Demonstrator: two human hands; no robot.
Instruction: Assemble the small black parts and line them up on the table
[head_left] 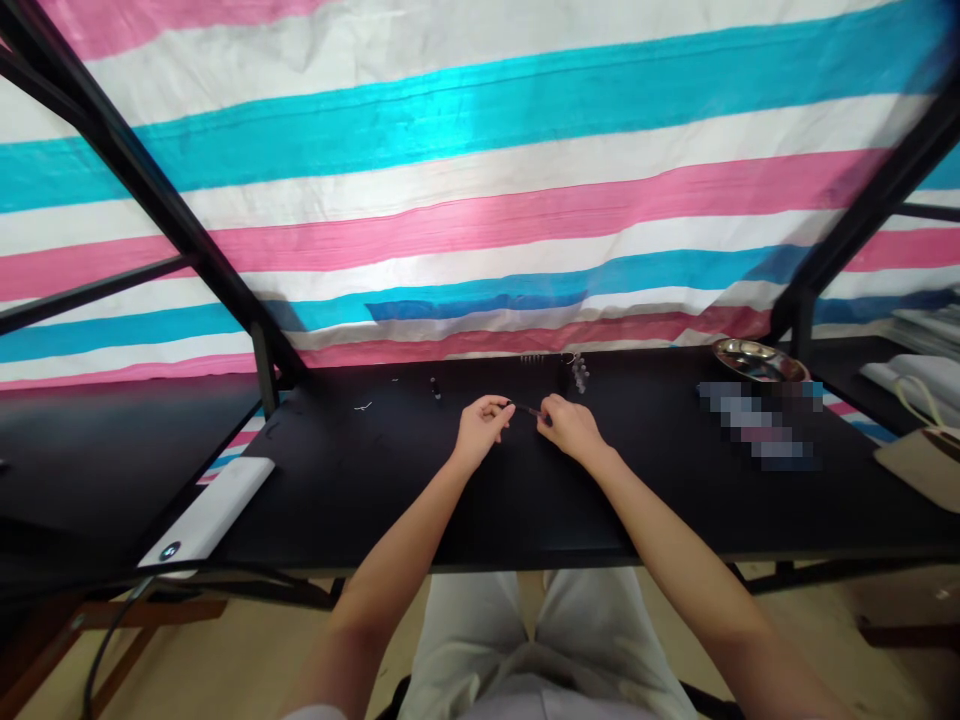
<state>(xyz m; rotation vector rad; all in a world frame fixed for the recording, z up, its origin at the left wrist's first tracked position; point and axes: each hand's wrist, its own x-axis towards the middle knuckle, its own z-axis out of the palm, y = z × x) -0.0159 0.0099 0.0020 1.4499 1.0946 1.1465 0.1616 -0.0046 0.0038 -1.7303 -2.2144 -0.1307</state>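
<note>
Above the middle of the black table, my left hand pinches one end of a thin dark strand between thumb and fingers. My right hand has its fingers closed around the other end. Stretched between both hands, the strand looks slim and slightly curved; its exact kind is too small to make out. Behind my right hand lies a cluster of clear beads. A row of tiny light pieces sits at the table's back edge. Left of my left hand is a small dark object with a pale end.
Thin white scraps lie left of my hands. A white device with a cable is at the left edge. At the back right stands a shiny metal dish, with a pixelated patch before it. Black frame bars rise on both sides.
</note>
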